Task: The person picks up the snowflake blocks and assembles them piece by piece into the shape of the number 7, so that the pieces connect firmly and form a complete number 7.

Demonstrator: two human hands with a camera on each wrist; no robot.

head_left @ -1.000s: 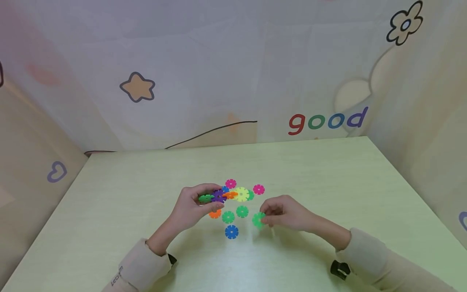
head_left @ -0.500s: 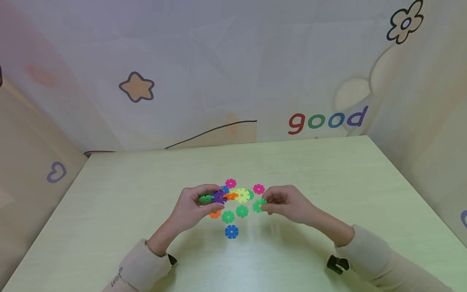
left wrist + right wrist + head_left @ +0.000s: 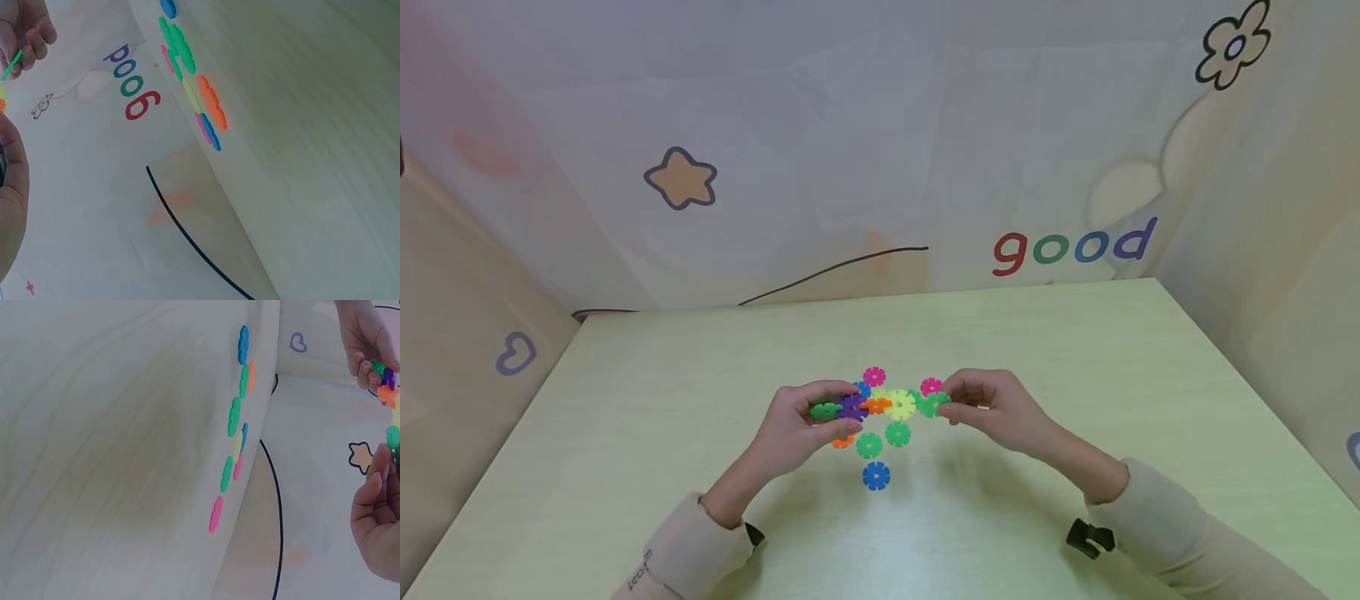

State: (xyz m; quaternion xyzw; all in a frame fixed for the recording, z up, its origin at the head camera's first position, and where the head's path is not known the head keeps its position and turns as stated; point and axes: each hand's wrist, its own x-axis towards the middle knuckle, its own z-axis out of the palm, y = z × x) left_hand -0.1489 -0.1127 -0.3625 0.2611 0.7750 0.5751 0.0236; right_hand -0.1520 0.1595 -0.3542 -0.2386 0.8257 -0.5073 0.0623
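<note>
- what's just changed?

- the right hand (image 3: 996, 414) has risen and moved away from the person. its light-green, round, notched plastic disc (image 3: 935, 405), pinched by the edge between thumb and fingers, was off to the near side; now it's level with the yellow end of the chain of round, notched plastic discs (image 3: 876, 406).

- and that chain?

- raised above the pale wood-grain tabletop (image 3: 700, 358), dark green, purple, orange, yellow in a row. the left hand (image 3: 801, 425) grips its green-and-purple end, much as it did a second ago.

- so they're joined?

- can't tell; rims look very near, but slots don't show. i'd judge the joining has reached lining-up. the loose blue notched plastic disc (image 3: 876, 476) hasn't moved.
</note>
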